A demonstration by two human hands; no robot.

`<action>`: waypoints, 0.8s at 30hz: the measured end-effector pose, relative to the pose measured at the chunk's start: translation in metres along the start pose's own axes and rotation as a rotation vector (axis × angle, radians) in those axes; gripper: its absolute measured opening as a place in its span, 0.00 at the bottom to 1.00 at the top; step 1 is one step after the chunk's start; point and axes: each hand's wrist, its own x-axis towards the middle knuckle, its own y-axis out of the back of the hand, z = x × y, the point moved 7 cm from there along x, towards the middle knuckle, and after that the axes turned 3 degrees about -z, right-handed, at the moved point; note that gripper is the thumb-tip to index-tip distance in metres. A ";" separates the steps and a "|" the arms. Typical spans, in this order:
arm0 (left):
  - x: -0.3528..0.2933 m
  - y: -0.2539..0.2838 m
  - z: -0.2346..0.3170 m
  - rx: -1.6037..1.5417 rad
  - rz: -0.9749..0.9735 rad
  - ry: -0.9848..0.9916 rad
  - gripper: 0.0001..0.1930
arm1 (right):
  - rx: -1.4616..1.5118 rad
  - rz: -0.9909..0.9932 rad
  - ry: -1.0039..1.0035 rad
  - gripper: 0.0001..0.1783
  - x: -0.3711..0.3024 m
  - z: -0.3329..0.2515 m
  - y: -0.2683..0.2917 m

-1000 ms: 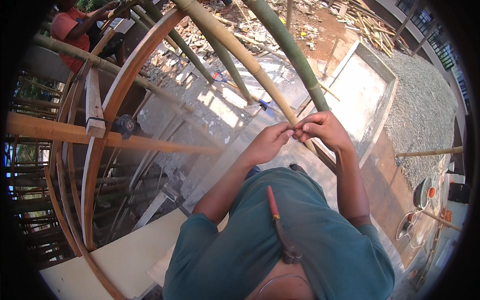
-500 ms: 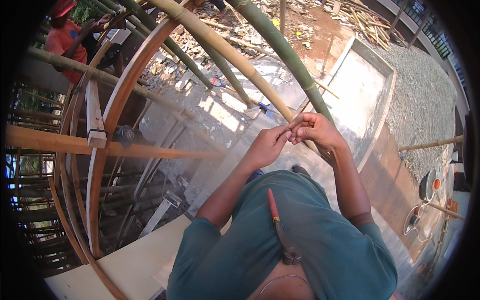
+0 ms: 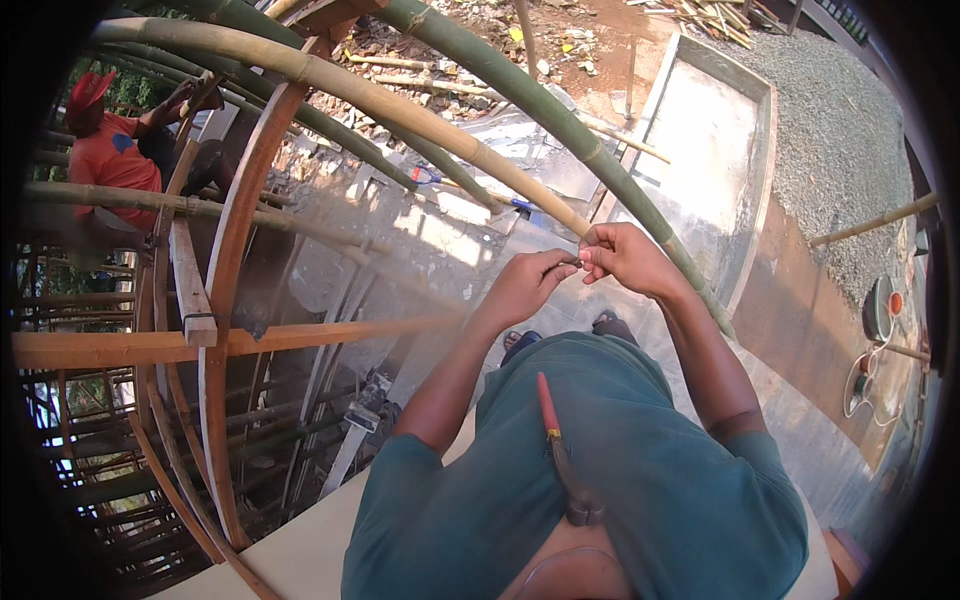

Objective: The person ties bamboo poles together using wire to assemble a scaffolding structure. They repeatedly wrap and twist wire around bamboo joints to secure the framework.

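Note:
In front of my waist, my left hand (image 3: pixel 532 284) and my right hand (image 3: pixel 628 262) meet with thumbs and fingertips pinched. Between the fingertips is something small and dark, too tiny to make out. The end of a yellowish bamboo pole (image 3: pixel 440 132) lies just behind my right fingers. Beyond my right wrist, a thick green bamboo pole (image 3: pixel 590 150) slants past. A pair of pincers (image 3: pixel 560 450) with a red handle hangs at the neckline of my green shirt, metal head uppermost toward the collar; neither hand touches it.
An orange-brown timber beam (image 3: pixel 290 340) crosses curved wooden framing (image 3: pixel 228 250) on my left. A co-worker in a red shirt (image 3: pixel 110 165) sits among the poles at upper left. Rubble (image 3: pixel 440 100), a low-walled concrete basin (image 3: pixel 715 130), gravel (image 3: pixel 840 150) and a dark tub (image 3: pixel 880 308) lie below.
The view has shifted, so the basin and gravel sit higher and my sandalled feet show more. Both hands stay pinched together, with the fingertips slightly shifted.

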 end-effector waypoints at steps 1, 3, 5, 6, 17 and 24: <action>0.000 0.000 -0.006 0.048 0.029 0.026 0.09 | 0.005 0.065 0.039 0.08 -0.002 0.001 0.011; 0.001 0.003 -0.010 0.085 0.092 0.059 0.10 | 0.033 0.213 0.002 0.08 -0.005 0.019 0.048; 0.008 -0.008 -0.014 0.177 0.029 0.061 0.11 | -0.533 0.399 0.207 0.12 -0.023 0.003 0.061; 0.012 -0.013 -0.015 0.223 -0.002 0.062 0.11 | -0.820 0.485 0.306 0.16 -0.036 -0.006 0.061; 0.052 -0.074 0.003 0.287 -0.207 0.108 0.12 | -0.797 0.088 0.337 0.10 -0.058 0.042 0.054; 0.071 -0.068 0.008 0.589 0.039 -0.018 0.09 | -0.845 -0.115 0.210 0.11 -0.073 0.096 0.073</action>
